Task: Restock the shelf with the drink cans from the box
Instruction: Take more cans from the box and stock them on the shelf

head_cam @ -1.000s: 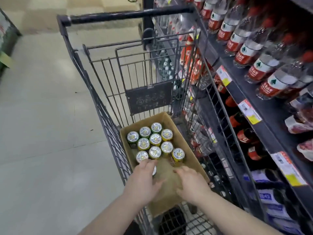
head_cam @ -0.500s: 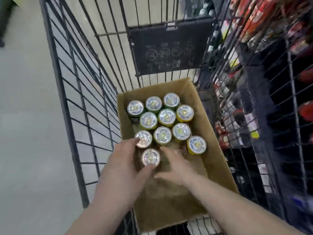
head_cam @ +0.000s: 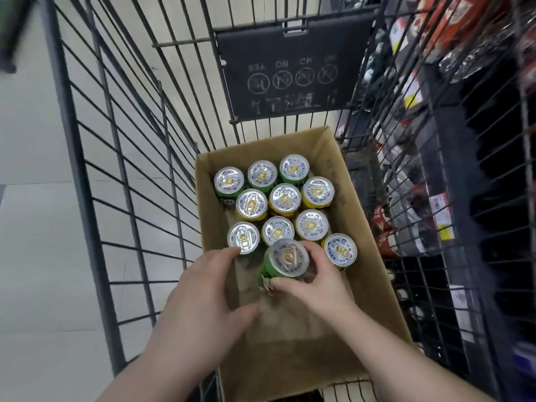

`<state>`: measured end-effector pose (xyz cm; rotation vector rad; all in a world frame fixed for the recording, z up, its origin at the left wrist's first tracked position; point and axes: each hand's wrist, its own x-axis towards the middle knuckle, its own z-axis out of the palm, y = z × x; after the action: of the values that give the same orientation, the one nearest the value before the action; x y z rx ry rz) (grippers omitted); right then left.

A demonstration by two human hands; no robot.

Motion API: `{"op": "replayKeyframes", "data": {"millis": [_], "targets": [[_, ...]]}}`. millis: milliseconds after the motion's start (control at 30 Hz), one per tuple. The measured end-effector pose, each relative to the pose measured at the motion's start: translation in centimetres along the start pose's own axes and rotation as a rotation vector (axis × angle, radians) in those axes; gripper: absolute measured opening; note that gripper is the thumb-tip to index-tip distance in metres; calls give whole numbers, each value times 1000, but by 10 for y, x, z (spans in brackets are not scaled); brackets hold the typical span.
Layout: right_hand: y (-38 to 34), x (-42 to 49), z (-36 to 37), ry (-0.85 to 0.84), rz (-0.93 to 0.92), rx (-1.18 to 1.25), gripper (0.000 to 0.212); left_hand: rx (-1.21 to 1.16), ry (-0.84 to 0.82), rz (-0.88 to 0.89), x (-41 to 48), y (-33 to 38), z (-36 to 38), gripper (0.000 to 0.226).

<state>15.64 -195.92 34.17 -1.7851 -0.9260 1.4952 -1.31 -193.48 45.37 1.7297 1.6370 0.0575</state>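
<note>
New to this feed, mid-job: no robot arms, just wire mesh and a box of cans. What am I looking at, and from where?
No machine here: a person works with bare hands, and the one picture comes from a camera on their head, looking down. The mesh is a shopping cart. Inside sits an open cardboard box with ten drink cans standing, tops toward you. The right hand grips an eleventh, a green can. The left hand is open and holds nothing, fingertips by the near-left can. Store shelves run along the right, blurred.
</note>
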Motion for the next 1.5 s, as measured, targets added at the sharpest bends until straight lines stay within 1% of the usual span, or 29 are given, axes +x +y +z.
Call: {"op": "replayKeyframes", "data": {"millis": [67, 133, 167, 200, 233, 300, 333, 367, 400, 467, 500, 533, 567, 633, 700, 733, 833, 900, 1000, 1067, 1100, 1133, 1233, 1300, 1367, 1433, 1500], "targets": [[-27, -19, -19, -30, -20, 57, 58, -50, -86, 9, 1, 1, 0, 98], [-50, -37, -30, -105, -50, 100, 63, -138, -162, 33, 2, 3, 0, 120], [-58, -44, -32, -154, -71, 118, 65, -209, -189, 37, 2, 5, -1, 128], [-62, -49, -30, -217, -93, 132, 67, -279, -208, 35, 1, 6, -1, 128], [-64, -53, -26, -290, -102, 161, 71, -330, -214, 39, 0, 6, -1, 121], [-65, -54, -19, -417, -74, 257, 85, -381, -182, 53, -2, 10, -1, 91], [-60, -51, -18, -436, -51, 292, 89, -406, -150, 55, -2, 10, -1, 80], [-54, -44, -18, -411, -31, 297, 89, -429, -112, 50, -3, 12, -1, 74], [-47, -35, -19, -340, -12, 268, 81, -448, -74, 32, -4, 13, -2, 70], [-34, -12, -26, -88, 3, 111, 43, -506, -8, -15, -5, 14, -1, 61], [-27, -1, -33, 27, -13, 8, 30, -539, 4, -32, -5, 14, -2, 58], [-22, 10, -40, 111, -56, -140, 34, -567, 6, -36, -5, 14, -2, 58], [-16, 21, -47, 152, -95, -320, 46, -586, 10, -47, -5, 14, -2, 57], [-7, 36, -54, 129, -112, -621, 70, -620, 15, -76, -6, 13, -1, 56], [1, 43, -49, 73, -52, -804, 84, -618, 0, -76, -7, 14, -1, 61], [5, 45, -45, 66, -24, -890, 86, -606, 1, -82, -8, 14, -1, 63], [13, 42, -35, 122, 11, -1082, 78, -607, 3, -110, -9, 14, -1, 65], [15, 36, -34, 131, 23, -1126, 80, -612, 2, -114, -10, 13, -2, 65], [17, 25, -38, 102, -41, -1214, 82, -618, 0, -132, -10, 13, -1, 62], [16, 20, -42, 103, -53, -1150, 75, -635, -1, -126, -11, 13, -1, 61], [17, 16, -43, 81, -33, -1063, 72, -655, -5, -125, -11, 14, -1, 61], [16, 11, -43, 69, -12, -918, 69, -672, -9, -127, -12, 14, -1, 59], [20, -10, -42, 62, 60, -355, 58, -714, -22, -137, -12, 14, -1, 53], [21, -28, -41, 82, 91, -125, 60, -730, -36, -131, -13, 14, 0, 54], [18, -45, -42, 111, 125, 35, 65, -712, -38, -115, -13, 13, 2, 53], [9, -61, -44, 149, 137, 119, 72, -698, -48, -105, -13, 12, 3, 50], [-5, -79, -48, 189, 128, 177, 70, -691, -91, -102, -14, 13, 2, 51]]}}
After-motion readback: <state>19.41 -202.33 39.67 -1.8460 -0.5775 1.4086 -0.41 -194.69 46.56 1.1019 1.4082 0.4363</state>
